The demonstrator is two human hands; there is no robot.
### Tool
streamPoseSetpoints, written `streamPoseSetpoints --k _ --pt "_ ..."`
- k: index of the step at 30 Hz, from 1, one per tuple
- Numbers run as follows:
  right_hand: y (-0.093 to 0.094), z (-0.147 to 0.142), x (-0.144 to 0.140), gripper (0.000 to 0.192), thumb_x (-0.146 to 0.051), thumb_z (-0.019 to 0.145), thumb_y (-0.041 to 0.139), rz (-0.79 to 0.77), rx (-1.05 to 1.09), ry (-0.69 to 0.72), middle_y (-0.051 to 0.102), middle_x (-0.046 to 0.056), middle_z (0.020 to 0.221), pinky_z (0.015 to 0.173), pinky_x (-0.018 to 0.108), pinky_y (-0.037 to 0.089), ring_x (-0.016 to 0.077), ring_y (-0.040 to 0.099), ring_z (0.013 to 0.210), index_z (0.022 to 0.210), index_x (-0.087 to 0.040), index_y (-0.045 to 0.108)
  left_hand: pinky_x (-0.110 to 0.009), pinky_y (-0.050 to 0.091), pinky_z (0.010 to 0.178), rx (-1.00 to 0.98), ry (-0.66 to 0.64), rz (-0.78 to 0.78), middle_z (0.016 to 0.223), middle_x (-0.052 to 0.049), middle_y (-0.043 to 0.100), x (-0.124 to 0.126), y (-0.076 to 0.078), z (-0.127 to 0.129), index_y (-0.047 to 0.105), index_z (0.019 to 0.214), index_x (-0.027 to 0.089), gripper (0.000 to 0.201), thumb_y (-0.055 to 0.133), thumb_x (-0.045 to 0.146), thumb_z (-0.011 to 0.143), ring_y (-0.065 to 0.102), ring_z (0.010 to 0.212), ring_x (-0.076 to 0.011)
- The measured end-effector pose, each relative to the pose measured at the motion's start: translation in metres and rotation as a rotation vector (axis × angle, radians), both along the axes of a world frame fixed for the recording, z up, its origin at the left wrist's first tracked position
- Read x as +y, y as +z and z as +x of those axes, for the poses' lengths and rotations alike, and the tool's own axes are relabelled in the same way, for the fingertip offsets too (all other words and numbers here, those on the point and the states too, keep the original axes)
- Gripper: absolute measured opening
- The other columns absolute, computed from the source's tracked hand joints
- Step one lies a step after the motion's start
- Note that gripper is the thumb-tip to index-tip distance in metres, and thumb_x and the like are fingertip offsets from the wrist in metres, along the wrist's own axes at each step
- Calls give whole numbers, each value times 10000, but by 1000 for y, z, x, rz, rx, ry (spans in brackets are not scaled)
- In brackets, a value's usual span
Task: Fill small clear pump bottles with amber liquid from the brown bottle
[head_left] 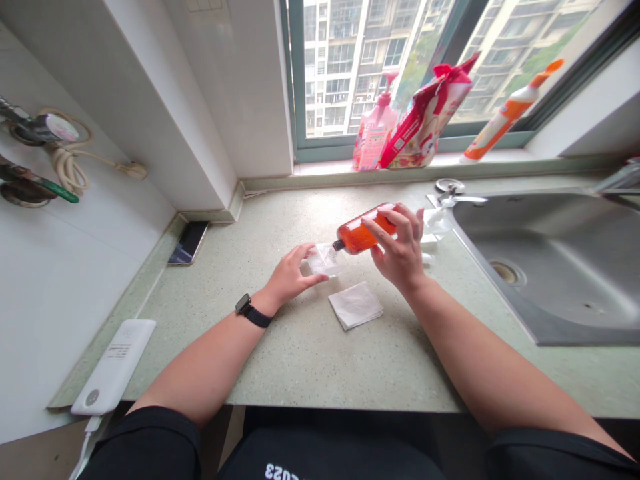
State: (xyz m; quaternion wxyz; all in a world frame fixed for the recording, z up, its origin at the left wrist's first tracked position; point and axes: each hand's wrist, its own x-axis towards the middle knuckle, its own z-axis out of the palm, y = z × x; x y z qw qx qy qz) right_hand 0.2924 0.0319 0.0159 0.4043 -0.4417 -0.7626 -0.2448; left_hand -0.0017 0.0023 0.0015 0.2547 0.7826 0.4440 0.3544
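My right hand (400, 243) is closed around an amber bottle (361, 233), tipped on its side with its dark threaded neck pointing left and down. Under that neck stands a small clear plastic container (323, 260) on the counter. Fingers and thumb of my left hand (293, 272) grip the container from its left side. What lies inside it is too bright to make out. A folded white paper towel (355, 305) lies flat just in front of the container. Behind my right hand, a clear pump bottle top (440, 217) is partly hidden.
A steel sink (555, 267) is set into the counter at right. A phone (189, 243) and a white power bank (115, 367) with a cable lie at left. On the windowsill stand a pink pump bottle (374, 137), a red bag (427, 123) and an orange-white bottle (503, 123).
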Motion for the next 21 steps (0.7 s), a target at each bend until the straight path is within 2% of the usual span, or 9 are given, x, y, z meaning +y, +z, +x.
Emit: streamPoseSetpoints --k 17,21 --pt "-4 3 2 1044 -18 815 650 -82 13 -17 534 28 1512 1290 796 242 422 410 1559 1641 -576 342 -518 594 1077 -12 -4 -2 1328 -109 719 0 1 0 543 1482 270 786 908 548 844 731 1188 -301" --pt "-3 2 1 1010 -13 840 644 -51 10 -6 540 32 1506 1299 772 252 406 430 1546 1639 -560 358 -516 595 1075 -12 -8 -3 1332 -113 717 0 -1 0 543 1480 267 782 910 539 845 731 1186 -299"
